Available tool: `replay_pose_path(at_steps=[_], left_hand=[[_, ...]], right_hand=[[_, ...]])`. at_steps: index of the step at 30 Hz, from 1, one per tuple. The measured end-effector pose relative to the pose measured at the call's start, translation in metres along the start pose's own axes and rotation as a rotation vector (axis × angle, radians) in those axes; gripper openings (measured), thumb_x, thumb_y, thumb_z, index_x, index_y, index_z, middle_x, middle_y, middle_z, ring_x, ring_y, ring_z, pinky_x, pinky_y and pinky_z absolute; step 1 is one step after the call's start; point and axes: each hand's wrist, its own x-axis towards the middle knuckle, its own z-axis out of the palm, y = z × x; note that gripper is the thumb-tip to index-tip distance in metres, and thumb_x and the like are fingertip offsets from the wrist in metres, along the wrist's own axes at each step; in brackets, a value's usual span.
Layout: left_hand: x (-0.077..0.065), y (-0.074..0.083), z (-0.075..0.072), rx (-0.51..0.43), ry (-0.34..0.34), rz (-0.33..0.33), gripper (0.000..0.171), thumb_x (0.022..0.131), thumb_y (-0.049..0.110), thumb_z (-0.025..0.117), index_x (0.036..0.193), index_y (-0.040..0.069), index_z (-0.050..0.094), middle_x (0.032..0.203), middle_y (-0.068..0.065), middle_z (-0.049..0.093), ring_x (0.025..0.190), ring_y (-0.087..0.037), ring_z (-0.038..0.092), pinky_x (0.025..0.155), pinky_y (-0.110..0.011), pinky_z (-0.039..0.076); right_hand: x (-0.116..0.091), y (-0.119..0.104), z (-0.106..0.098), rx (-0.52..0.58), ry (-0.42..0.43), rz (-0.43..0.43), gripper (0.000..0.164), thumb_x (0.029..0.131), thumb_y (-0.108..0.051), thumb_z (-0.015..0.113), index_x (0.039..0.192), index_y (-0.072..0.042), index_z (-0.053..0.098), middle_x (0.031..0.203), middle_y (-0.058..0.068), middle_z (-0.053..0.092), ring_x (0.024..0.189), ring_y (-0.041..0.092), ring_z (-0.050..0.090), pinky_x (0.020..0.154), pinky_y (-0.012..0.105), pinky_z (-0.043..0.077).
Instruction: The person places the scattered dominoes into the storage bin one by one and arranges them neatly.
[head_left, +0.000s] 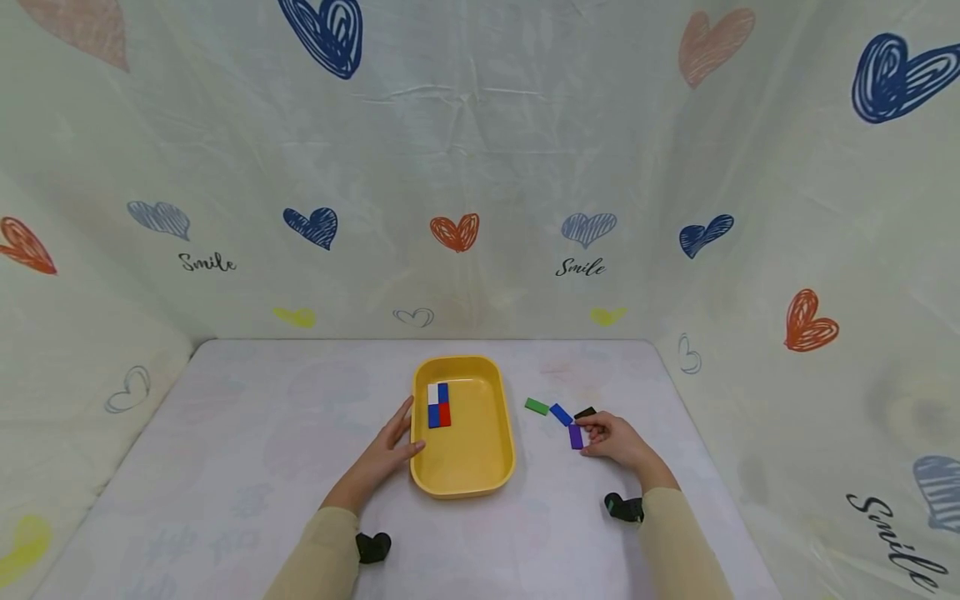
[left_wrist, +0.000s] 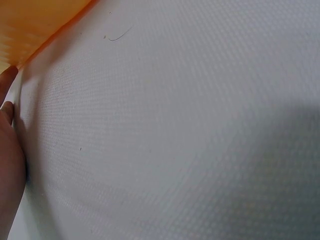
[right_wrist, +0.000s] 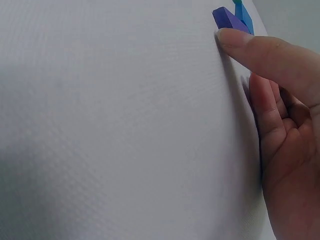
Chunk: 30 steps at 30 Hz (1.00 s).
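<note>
Right hand [head_left: 621, 442] pinching purple block [head_left: 576, 437] end to end, fingers parted just that wide, between yellow tray [head_left: 476, 446] and right edge of table [head_left: 525, 533]. Blue block [head_left: 561, 414], black block [head_left: 585, 412] crowd far end: level lift suits best. Left hand [head_left: 388, 446], fingers fairly straight, against tray's left edge.

The left sleeve [head_left: 318, 554] and right sleeve [head_left: 682, 542] are long, plain and pale beige. The left wrist camera [head_left: 374, 547] and right wrist camera [head_left: 624, 508] are small and black, with rounded ends jutting inward beside the cuffs [head_left: 337, 517].
</note>
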Motion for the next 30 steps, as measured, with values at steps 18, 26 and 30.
replay_pose_path(at_steps=[18,26,30], left_hand=[[-0.001,0.003,0.001,0.015,0.013,-0.023,0.086,0.087,0.031,0.073,0.155,0.038,0.020,0.155,-0.019,0.031,0.144,-0.042,0.016,0.108,-0.067,0.015],[-0.009,0.021,0.003,0.011,0.008,-0.040,0.084,0.090,0.023,0.069,0.157,0.029,0.019,0.154,-0.023,0.030,0.144,-0.044,0.015,0.108,-0.068,0.015],[-0.005,0.012,0.001,0.019,0.000,-0.016,0.086,0.090,0.027,0.070,0.157,0.032,0.017,0.154,-0.022,0.031,0.144,-0.043,0.015,0.108,-0.068,0.013]], right_hand=[[0.000,-0.023,-0.008,0.003,-0.051,-0.075,0.048,0.073,-0.001,0.083,0.117,0.002,0.065,0.090,0.007,0.058,0.081,0.020,0.053,0.068,0.025,0.048],[0.000,-0.046,-0.006,0.067,-0.019,-0.049,0.046,0.078,-0.002,0.079,0.121,0.000,0.063,0.096,0.010,0.059,0.087,0.022,0.055,0.072,0.027,0.050],[0.004,-0.057,-0.003,0.137,-0.049,-0.066,0.046,0.081,0.001,0.075,0.124,0.003,0.059,0.095,0.012,0.059,0.086,0.022,0.057,0.073,0.028,0.054]])
